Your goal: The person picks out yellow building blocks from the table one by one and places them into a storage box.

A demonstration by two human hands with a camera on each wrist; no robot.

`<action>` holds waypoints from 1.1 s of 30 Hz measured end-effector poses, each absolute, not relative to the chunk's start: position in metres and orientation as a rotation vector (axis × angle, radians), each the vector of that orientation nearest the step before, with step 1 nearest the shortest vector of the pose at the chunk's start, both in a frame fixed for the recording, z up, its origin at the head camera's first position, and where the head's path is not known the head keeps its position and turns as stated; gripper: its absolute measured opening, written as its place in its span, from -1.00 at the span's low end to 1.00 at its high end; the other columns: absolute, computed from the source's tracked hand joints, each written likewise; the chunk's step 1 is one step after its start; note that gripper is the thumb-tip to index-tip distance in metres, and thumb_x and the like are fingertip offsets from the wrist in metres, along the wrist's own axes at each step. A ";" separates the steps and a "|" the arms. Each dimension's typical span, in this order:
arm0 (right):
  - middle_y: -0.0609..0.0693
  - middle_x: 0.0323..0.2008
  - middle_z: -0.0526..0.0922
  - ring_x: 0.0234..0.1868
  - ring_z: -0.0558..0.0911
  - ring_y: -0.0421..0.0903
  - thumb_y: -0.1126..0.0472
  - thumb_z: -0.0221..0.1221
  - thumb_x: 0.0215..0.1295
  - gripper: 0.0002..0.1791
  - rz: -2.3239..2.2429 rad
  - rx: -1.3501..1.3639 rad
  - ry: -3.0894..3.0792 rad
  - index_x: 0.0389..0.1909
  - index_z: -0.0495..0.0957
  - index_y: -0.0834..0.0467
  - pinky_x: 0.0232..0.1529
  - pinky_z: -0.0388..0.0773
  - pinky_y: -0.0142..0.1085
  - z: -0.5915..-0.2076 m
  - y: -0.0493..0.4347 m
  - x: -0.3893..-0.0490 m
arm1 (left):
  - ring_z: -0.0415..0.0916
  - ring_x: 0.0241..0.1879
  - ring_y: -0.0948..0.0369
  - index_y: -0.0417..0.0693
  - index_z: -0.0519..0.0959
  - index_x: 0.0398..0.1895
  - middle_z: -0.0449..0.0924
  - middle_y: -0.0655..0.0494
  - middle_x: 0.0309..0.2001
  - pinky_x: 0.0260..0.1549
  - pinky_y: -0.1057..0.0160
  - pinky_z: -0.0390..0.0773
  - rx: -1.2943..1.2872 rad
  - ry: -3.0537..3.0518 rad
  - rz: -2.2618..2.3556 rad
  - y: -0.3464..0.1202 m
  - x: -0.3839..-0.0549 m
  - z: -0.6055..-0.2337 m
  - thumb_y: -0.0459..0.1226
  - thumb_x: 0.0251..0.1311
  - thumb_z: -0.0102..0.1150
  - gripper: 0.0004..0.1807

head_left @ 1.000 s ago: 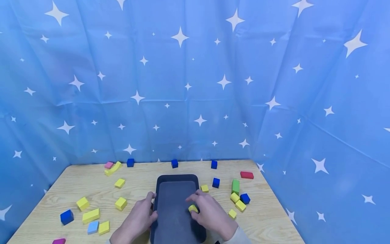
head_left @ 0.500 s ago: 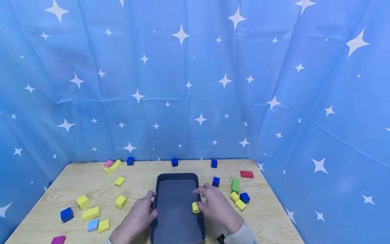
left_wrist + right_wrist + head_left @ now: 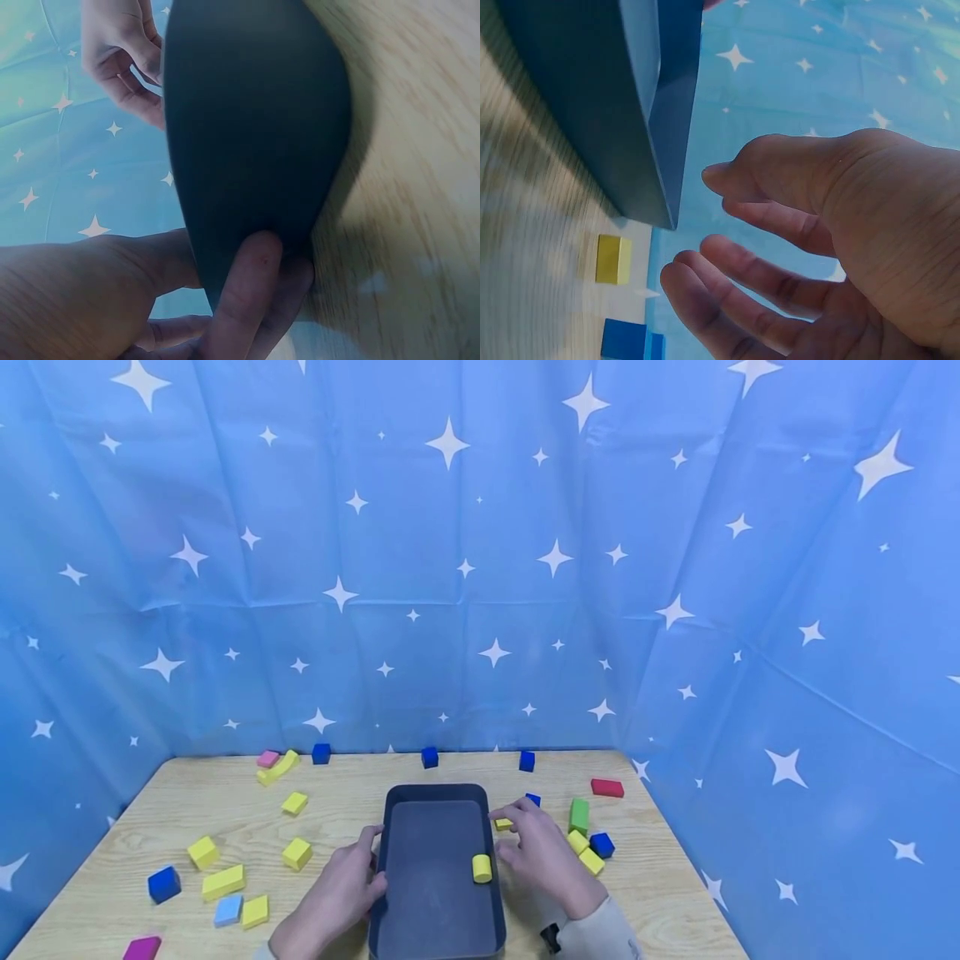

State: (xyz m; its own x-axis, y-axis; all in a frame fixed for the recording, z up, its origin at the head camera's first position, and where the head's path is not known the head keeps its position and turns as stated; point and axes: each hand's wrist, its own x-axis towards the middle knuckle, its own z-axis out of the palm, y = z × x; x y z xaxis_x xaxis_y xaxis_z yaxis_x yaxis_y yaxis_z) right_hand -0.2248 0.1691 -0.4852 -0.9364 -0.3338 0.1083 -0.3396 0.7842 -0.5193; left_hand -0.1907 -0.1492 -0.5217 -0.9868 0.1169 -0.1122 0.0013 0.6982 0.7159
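Observation:
A dark grey rectangular tray lies on the wooden table. My left hand grips its left wall; in the left wrist view, fingertips press the outer side and the thumb passes over the rim. Inside the tray, against the right wall, sits a yellow cylinder block. My right hand hovers just right of the tray, its fingers spread and holding nothing. Behind its fingertips a yellow block is partly hidden, as is a blue cube.
Several yellow blocks, a blue cube, a light blue block and a magenta block lie left. On the right are a green block, a red block and a blue cube. A starry blue curtain hangs behind.
My right hand has let go of the yellow cylinder inside the tray and moved right, out past the tray's right wall. The left hand keeps its grip on the tray.

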 end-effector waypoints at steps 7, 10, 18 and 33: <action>0.26 0.30 0.71 0.17 0.81 0.20 0.34 0.51 0.49 -0.47 0.863 0.516 -2.957 0.44 0.73 0.18 0.03 0.90 0.03 -0.491 0.173 -0.234 | 0.65 -0.52 0.20 -0.31 0.32 0.75 0.75 0.00 -0.20 -0.56 0.24 0.69 0.130 2.778 1.159 -0.151 -0.190 -0.520 -0.44 0.49 0.39 -0.18; 0.28 0.31 0.71 0.12 0.80 0.15 0.32 0.53 0.48 -0.45 0.833 0.488 -2.960 0.45 0.73 0.17 0.05 0.90 0.04 -0.496 0.173 -0.239 | 0.63 -0.52 0.21 -0.31 0.32 0.75 0.74 0.01 -0.22 -0.57 0.25 0.67 0.142 2.785 1.158 -0.152 -0.190 -0.520 -0.44 0.49 0.38 -0.18; 0.17 0.32 0.72 -0.08 0.66 -0.10 0.29 0.55 0.44 -0.42 0.771 0.388 -2.995 0.46 0.73 0.13 0.00 0.86 -0.06 -0.507 0.174 -0.249 | 0.63 -0.52 0.20 -0.31 0.34 0.74 0.74 0.00 -0.22 -0.56 0.25 0.66 0.139 2.779 1.149 -0.152 -0.190 -0.521 -0.43 0.49 0.39 -0.20; 0.23 0.28 0.73 0.15 0.81 0.11 0.35 0.55 0.45 -0.46 0.748 0.442 -3.000 0.41 0.74 0.19 0.13 0.90 0.06 -0.512 0.174 -0.268 | 0.64 -0.53 0.21 -0.34 0.36 0.73 0.76 -0.02 -0.21 -0.58 0.26 0.67 0.158 2.783 1.164 -0.153 -0.190 -0.523 -0.44 0.48 0.38 -0.21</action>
State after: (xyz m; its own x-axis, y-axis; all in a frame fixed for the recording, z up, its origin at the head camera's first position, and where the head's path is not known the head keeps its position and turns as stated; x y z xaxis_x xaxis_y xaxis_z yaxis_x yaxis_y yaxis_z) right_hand -0.2677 0.1742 -0.5125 -0.9597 -0.2678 0.0853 -0.2765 0.8452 -0.4574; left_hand -0.1903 -0.1530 -0.5228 -0.9873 0.1420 -0.0706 0.0495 0.6987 0.7137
